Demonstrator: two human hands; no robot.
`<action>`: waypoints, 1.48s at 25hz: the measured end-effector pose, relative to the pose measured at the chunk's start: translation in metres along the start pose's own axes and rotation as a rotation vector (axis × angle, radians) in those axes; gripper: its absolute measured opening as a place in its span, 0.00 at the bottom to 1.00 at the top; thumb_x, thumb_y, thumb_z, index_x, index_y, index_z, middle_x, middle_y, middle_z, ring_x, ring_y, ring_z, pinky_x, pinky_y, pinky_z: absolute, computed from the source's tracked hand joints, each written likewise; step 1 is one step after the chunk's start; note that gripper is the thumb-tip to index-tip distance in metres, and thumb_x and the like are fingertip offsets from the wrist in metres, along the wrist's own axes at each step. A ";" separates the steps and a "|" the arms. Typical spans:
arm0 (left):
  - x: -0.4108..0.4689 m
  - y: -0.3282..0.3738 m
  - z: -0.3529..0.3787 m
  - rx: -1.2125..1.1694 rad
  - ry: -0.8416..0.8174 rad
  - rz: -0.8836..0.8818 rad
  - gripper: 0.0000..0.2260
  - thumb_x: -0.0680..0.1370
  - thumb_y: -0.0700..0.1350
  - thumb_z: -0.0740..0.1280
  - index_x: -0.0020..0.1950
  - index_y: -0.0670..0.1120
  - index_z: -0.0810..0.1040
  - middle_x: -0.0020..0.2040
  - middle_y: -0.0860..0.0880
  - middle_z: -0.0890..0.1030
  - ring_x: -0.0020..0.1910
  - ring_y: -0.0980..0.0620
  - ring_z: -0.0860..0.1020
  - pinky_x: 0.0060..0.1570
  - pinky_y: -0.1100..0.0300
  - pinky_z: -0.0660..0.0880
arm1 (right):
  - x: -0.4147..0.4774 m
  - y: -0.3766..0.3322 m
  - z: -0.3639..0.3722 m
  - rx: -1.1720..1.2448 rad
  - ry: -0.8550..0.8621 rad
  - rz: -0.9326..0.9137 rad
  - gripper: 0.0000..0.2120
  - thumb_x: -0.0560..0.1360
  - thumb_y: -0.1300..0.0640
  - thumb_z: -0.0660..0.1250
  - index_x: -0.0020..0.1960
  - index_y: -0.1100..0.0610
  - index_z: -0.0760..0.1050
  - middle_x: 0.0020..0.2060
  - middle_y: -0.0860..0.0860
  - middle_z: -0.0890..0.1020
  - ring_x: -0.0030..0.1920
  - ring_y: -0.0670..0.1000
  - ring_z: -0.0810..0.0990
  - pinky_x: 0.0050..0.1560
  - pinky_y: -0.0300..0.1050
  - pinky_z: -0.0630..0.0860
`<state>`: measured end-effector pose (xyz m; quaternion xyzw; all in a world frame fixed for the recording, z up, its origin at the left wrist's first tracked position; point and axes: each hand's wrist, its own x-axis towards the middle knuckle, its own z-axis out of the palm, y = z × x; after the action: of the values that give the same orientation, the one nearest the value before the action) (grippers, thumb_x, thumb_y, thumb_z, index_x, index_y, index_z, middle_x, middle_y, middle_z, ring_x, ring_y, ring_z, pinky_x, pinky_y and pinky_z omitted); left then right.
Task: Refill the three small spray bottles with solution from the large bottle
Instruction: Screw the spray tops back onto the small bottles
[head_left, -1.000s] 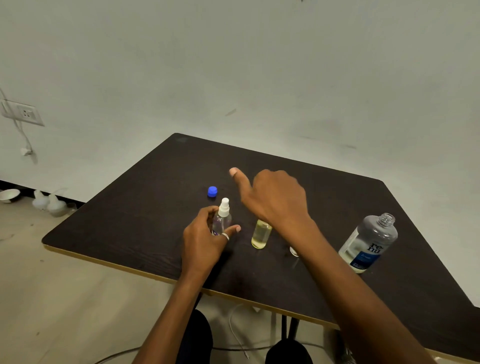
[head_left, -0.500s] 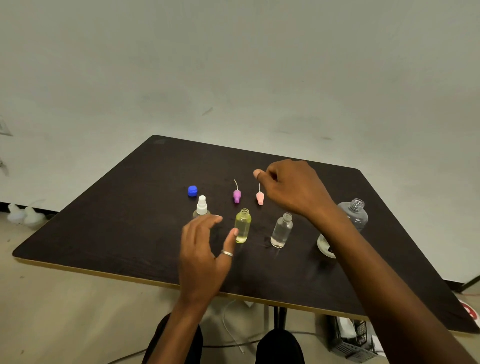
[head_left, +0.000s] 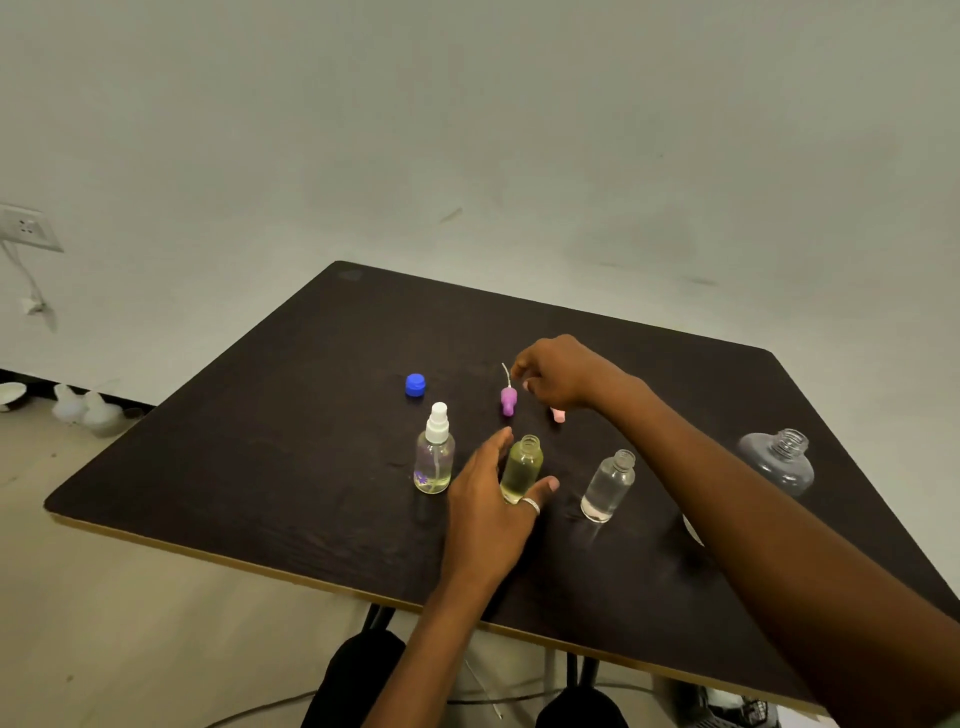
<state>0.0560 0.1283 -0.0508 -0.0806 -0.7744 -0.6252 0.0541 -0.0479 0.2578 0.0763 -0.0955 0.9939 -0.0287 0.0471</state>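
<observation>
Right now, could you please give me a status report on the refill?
Left hand open beside uncapped yellow bottle. Right hand curled at purple spray head, grip unclear. Large bottle uncapped, partly behind right forearm.

The capped bottle (head_left: 434, 457), middle bottle (head_left: 523, 462), third bottle (head_left: 609, 486) and large bottle (head_left: 779, 460) are lined left to right on the tabletop (head_left: 260, 467).

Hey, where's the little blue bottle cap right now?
In the head view, the small round blue plastic cap lies on the dark wooden table, left of the purple spray head and behind the clear spray bottle with the white nozzle.
</observation>
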 end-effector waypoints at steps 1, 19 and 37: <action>0.001 0.000 0.000 0.009 0.017 0.013 0.32 0.72 0.51 0.78 0.73 0.53 0.70 0.68 0.56 0.76 0.65 0.62 0.73 0.63 0.65 0.73 | 0.011 0.000 0.004 -0.020 -0.032 0.004 0.14 0.76 0.61 0.67 0.61 0.54 0.79 0.58 0.53 0.81 0.56 0.53 0.79 0.58 0.47 0.76; -0.003 0.000 -0.002 -0.069 0.037 0.124 0.19 0.73 0.46 0.77 0.62 0.54 0.79 0.55 0.59 0.82 0.53 0.63 0.80 0.55 0.63 0.79 | 0.000 -0.008 -0.009 -0.032 0.038 0.082 0.08 0.72 0.59 0.71 0.50 0.55 0.76 0.46 0.52 0.81 0.48 0.54 0.79 0.46 0.47 0.76; -0.002 -0.004 -0.002 -0.068 0.038 0.131 0.19 0.72 0.47 0.78 0.59 0.61 0.77 0.50 0.60 0.83 0.51 0.64 0.81 0.50 0.72 0.75 | -0.105 -0.035 -0.087 0.036 0.110 -0.153 0.10 0.73 0.59 0.72 0.53 0.51 0.81 0.45 0.44 0.82 0.44 0.42 0.79 0.46 0.37 0.75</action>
<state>0.0571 0.1253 -0.0544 -0.1208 -0.7447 -0.6476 0.1069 0.0528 0.2479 0.1745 -0.1686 0.9841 -0.0553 -0.0080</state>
